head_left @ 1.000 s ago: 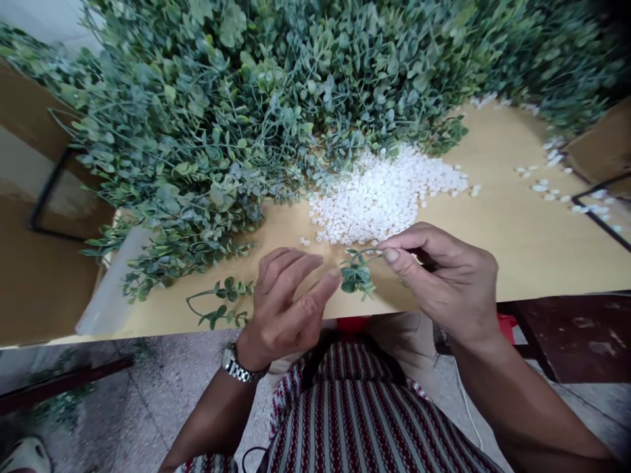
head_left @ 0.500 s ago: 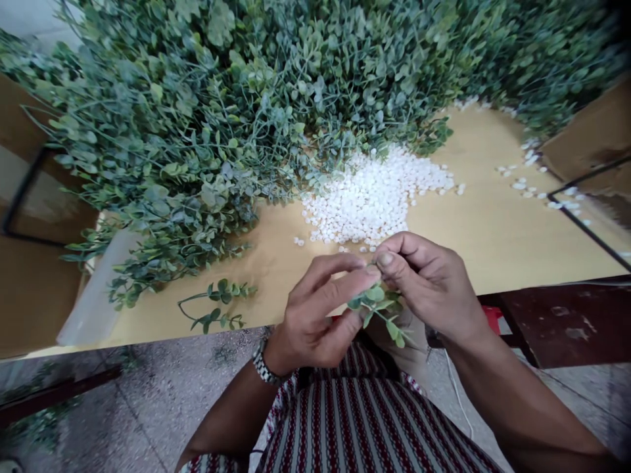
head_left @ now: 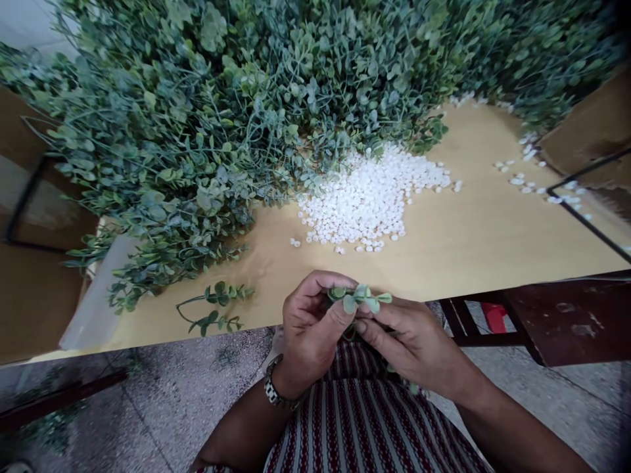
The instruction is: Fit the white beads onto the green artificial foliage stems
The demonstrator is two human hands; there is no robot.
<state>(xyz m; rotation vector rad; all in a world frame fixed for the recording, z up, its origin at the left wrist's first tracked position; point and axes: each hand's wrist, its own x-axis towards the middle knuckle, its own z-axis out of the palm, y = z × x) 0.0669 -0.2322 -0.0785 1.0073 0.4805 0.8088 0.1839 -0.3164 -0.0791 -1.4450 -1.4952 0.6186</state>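
A small sprig of artificial green leaves is held between both hands just off the table's front edge. My left hand is closed on it, thumb pressed against the leaves. From the other side, my right hand pinches the sprig low down with thumb and fingers; the stem there is mostly hidden. A few more leaves show below the right hand. Past the hands lies a pile of small white beads. To the left, a single loose sprig rests near the table edge.
A large heap of artificial foliage covers the back of the table. Cardboard boxes with black metal frames stand at both sides. Scattered white beads lie at the right. A dark wooden stool stands below the edge.
Both hands have come down and closer to my body, away from the beads. The sprig has been turned, so its leaves now point up and right instead of down.
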